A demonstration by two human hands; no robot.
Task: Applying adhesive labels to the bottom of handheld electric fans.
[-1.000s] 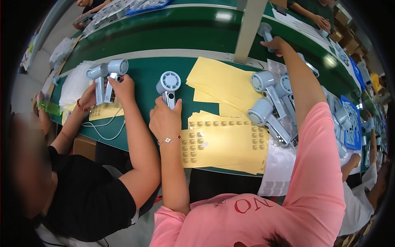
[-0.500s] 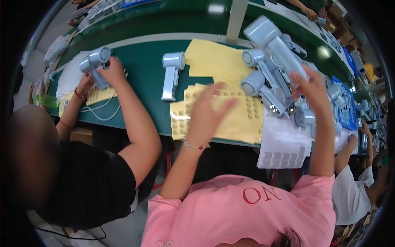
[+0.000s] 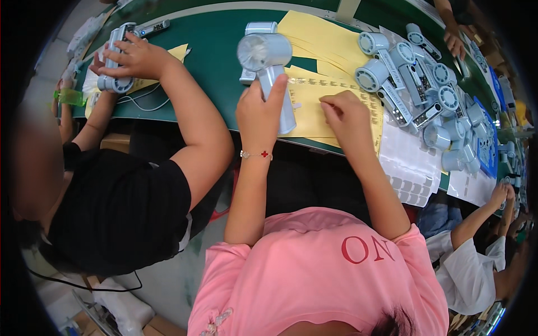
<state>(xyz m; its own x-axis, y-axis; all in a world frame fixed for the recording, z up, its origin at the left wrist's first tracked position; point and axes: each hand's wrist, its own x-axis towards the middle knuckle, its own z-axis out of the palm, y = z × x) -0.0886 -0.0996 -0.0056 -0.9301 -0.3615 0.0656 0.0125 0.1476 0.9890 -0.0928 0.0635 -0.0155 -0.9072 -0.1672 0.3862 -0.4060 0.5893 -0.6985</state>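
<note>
My left hand [image 3: 258, 115] is wrapped round the handle of a pale blue handheld fan [image 3: 268, 51], lifted above the table's near edge with its round head up. Behind it another pale blue fan [image 3: 261, 27] shows in part on the green table. Over the yellow sticker sheets [image 3: 314, 112], my right hand [image 3: 350, 115] has its fingers curled and thumb and fingertips together. Whether anything small is between them cannot be made out. A small pale label [image 3: 296, 105] shows on the sheets between my hands.
A heap of pale blue fans [image 3: 417, 84] covers the right side, beside a blue tray [image 3: 486, 140]. White sticker sheets [image 3: 412, 154] overhang the front edge. At left, a co-worker's hand [image 3: 137, 59] holds another fan [image 3: 116, 61] near a white cable [image 3: 147, 106].
The fan raised in my right hand at the upper right is now in my left hand. My left hand has closed; my right hand has come down over the yellow sheets. The co-worker's fan has turned.
</note>
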